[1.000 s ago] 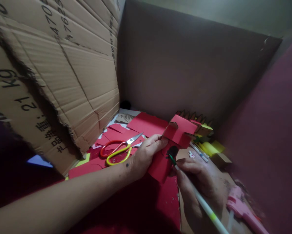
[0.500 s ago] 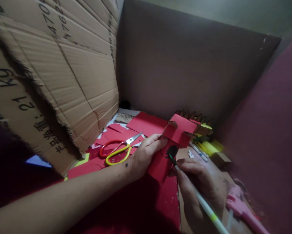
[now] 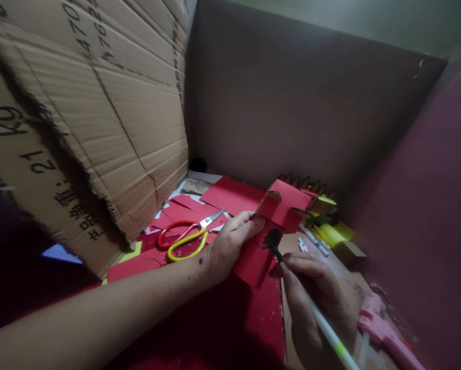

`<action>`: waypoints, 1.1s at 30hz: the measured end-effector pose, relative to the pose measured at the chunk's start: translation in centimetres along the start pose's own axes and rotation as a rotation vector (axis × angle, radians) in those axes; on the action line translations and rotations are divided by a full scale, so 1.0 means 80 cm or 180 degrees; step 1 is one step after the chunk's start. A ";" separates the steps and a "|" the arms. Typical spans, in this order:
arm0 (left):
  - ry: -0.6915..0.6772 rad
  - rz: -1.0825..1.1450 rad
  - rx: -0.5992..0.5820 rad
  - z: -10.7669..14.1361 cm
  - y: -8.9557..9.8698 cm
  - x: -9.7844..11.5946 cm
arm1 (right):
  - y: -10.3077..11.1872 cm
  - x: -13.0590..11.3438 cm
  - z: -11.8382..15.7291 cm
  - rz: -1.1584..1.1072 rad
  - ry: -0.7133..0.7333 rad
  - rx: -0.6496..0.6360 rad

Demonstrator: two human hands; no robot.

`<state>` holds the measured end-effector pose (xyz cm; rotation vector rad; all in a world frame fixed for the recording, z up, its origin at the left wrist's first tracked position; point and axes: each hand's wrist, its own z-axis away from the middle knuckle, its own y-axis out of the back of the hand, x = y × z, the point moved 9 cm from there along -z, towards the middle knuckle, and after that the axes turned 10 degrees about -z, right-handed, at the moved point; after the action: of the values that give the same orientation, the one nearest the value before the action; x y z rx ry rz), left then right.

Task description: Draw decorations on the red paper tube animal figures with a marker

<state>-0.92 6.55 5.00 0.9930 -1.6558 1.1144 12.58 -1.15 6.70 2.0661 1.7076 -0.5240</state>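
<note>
My left hand grips a red paper-covered cardboard piece by its left side, with thumb and fingers closed on it. The piece has a wide folded top with brown torn-looking edges and a longer lower part. On that lower part is a dark blotch with an uneven edge. In my right hand is a white marker pen with a dark green tip end and a yellow-green band. Its tip touches or nearly touches the blotch's lower edge. Scissors with red and yellow handles lie left of my left hand.
A large cardboard sheet stands at the left. Red paper pieces cover the back of the table. Right of my hands are several marker pens, yellow paper and a pink glue gun. A grey panel rises behind.
The marker tip has shifted slightly right over the blotch, and my right hand with it. The red piece stays nearly still in my left hand.
</note>
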 end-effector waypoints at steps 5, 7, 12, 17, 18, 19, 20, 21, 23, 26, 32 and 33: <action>-0.0018 -0.0057 -0.0045 -0.001 -0.003 -0.002 | -0.004 -0.002 0.001 -0.0143 0.0001 0.0067; -0.0011 -0.0093 -0.0061 -0.001 -0.003 -0.002 | -0.004 -0.006 -0.001 -0.0036 0.0148 -0.0022; -0.0049 -0.0158 -0.0064 -0.001 -0.001 0.001 | 0.005 0.007 -0.002 0.0069 -0.0034 -0.0069; -0.0084 -0.0239 -0.0016 0.000 -0.001 0.003 | 0.006 0.000 -0.001 0.0090 0.0155 -0.0043; -0.0080 -0.0248 0.0001 0.000 -0.001 0.004 | 0.004 -0.001 -0.001 0.0106 0.0182 -0.0092; -0.0091 -0.0249 0.0018 0.000 -0.001 0.005 | 0.003 0.000 -0.001 0.0103 0.0148 -0.0121; -0.0094 -0.0244 0.0024 0.001 -0.001 0.006 | 0.003 0.002 -0.001 0.0078 0.0089 -0.0104; -0.0081 -0.0234 0.0022 0.001 -0.001 0.007 | 0.005 0.004 0.000 0.0038 0.0017 -0.0060; -0.0039 -0.0220 0.0016 0.002 -0.001 0.006 | 0.007 0.009 0.000 -0.0032 -0.0090 0.0006; -0.0021 -0.0243 0.0011 0.001 -0.001 0.006 | 0.005 0.008 0.001 -0.0095 -0.0048 -0.0020; -0.0056 -0.0140 -0.0017 -0.002 -0.002 0.002 | -0.004 0.006 0.009 -0.0153 -0.0138 -0.0008; -0.0058 -0.0120 -0.0018 -0.002 -0.002 0.001 | -0.004 0.009 0.012 -0.0209 -0.0272 0.0077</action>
<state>-0.78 6.65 5.12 1.0294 -1.6471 1.0782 12.38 -0.99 5.48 1.9801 1.7320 -0.6472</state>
